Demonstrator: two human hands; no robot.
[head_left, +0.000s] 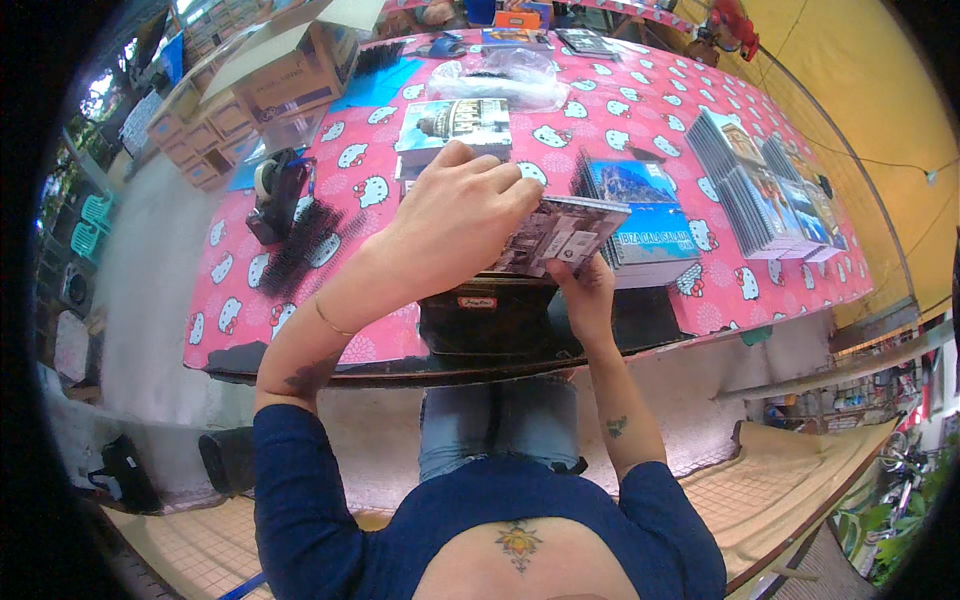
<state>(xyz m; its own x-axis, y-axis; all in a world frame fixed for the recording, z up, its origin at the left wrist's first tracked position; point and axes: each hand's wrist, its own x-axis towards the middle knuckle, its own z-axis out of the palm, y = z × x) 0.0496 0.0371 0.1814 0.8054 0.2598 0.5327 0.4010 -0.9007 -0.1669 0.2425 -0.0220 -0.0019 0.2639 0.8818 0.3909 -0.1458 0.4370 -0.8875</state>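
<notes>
A small notebook [562, 238] with a dark photo-print cover and a white label is tilted up above the near edge of the table. My right hand [587, 292] grips its lower right side, with the thumb on the cover. At its upper left, my left hand [470, 210] is closed with the fingers curled; the fingertips are hidden, so what they pinch cannot be made out. Below both hands lies a black box-like object [490, 330] with a small red label. Just right of the notebook is a stack of blue-covered books [650, 232], with black spiral coils along its left side.
A tape dispenser [275, 195] and a heap of black spiral coils [305, 250] lie on the left. Beyond my hands are another stack of books [455, 122] and a clear plastic bag [500, 80]. Spiral-bound notebooks [765, 195] are stacked right. Cardboard boxes [285, 75] stand far left.
</notes>
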